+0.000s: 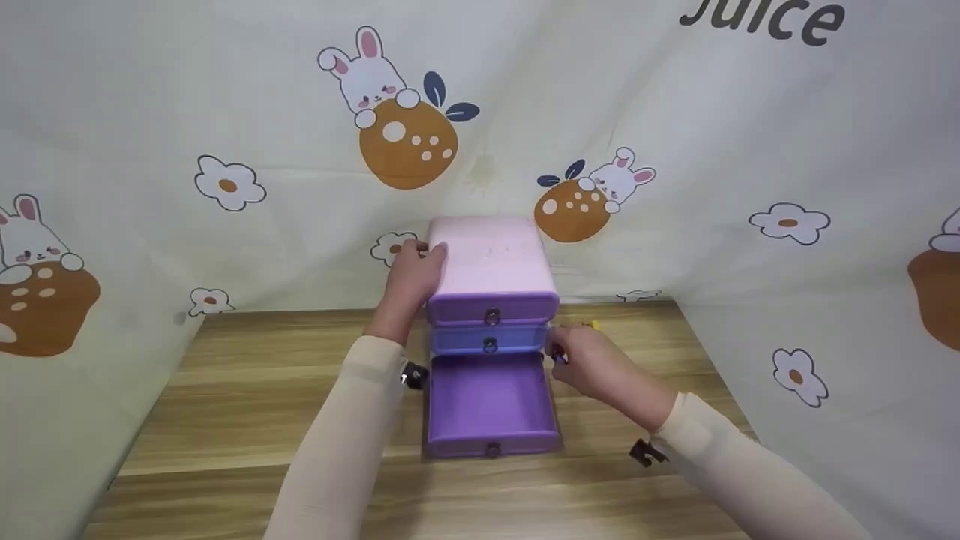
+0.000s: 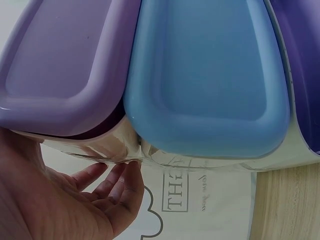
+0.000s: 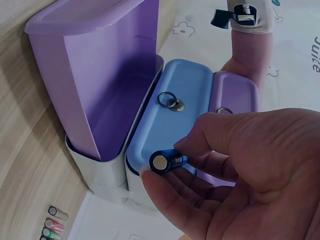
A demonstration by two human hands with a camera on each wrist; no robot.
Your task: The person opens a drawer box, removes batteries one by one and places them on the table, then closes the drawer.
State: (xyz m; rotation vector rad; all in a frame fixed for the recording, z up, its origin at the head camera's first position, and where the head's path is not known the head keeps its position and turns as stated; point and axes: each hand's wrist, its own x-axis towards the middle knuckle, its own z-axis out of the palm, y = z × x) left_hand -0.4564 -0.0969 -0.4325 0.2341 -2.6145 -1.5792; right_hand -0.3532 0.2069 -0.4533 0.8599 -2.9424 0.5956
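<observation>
A small drawer cabinet (image 1: 491, 255) with a pink top stands on the table. Its lowest purple drawer (image 1: 491, 397) is pulled out, bare floor showing, while the blue drawer (image 1: 457, 340) and the upper purple drawer (image 1: 457, 309) are closed. My left hand (image 1: 412, 277) rests on the cabinet's upper left side, fingertips against the wall in the left wrist view. To the right of the blue drawer, my right hand (image 1: 592, 364) pinches a dark blue battery (image 3: 167, 161) between thumb and fingers, its flat end facing out.
Several more batteries (image 3: 56, 212) lie on the wooden table (image 1: 285, 420) beside the cabinet, partly cut off in the right wrist view. Pale cloth (image 1: 262, 97) with printed rabbits surrounds the table at the back and sides. Ring pulls (image 3: 170, 100) hang on the drawer fronts.
</observation>
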